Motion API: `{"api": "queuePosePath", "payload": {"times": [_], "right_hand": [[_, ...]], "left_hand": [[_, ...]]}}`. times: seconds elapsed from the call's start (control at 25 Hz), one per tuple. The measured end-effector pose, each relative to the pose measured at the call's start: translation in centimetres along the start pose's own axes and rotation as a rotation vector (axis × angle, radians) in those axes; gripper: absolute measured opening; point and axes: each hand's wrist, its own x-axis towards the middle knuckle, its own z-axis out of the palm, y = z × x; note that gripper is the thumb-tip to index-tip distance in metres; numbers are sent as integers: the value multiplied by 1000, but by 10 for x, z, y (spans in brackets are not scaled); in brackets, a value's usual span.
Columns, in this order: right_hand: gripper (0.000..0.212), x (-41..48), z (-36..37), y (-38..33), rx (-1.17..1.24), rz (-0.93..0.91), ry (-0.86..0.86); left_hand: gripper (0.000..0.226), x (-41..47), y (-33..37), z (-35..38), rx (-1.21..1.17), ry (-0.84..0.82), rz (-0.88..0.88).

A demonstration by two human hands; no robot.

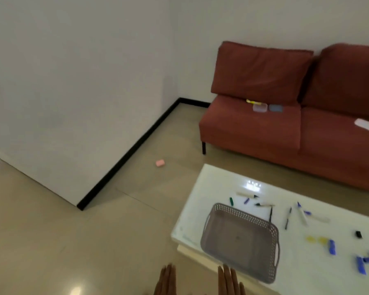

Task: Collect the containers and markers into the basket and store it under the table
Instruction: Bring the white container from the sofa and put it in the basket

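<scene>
Risk assessment: the task items are scattered over three surfaces, so the likeliest fault is an incomplete collection. The markers [288,218] and loose caps [331,246] lie on the white table [188,228], beyond and to the right of the fingers. A clear container [260,107] and a grey-blue one [275,108] rest on the red sofa [249,128], far ahead of the fingers, with a yellow item just behind them; blur prevents identifying it. A white object [366,124] lies on the right seat cushion. A pink object [160,162] sits on the floor [73,231], ahead and left of the fingers; it is easily overlooked.

Second risk: the grey perforated basket [241,241] sits at the near left corner of the table, and its near end appears to reach or slightly overhang the edge. A careless push, or loading at that end, could tip it off. Markers are round and may roll off the glossy surface if swept quickly.

Hand pose: both hands enter at the bottom edge of the frame, fingers extended forward and close together, pointing toward the basket. The left hand [165,282] is over the floor; the right hand [229,282] is just short of the near rim of the basket, not touching it. Both hands are flat and spread open, holding nothing. Only the fingers show; the palms and wrists are out of frame.
</scene>
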Motion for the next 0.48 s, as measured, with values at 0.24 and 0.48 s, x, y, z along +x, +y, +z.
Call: {"api": "queuePosePath", "payload": {"times": [0.24, 0.48], "right_hand": [[82, 166, -27, -135, -162, 13, 0], [80, 341, -63, -249, -86, 90, 149]], "left_hand": [[90, 159, -55, -149, -45, 68, -59], [80, 347, -124, -291, 126, 50, 83]]}}
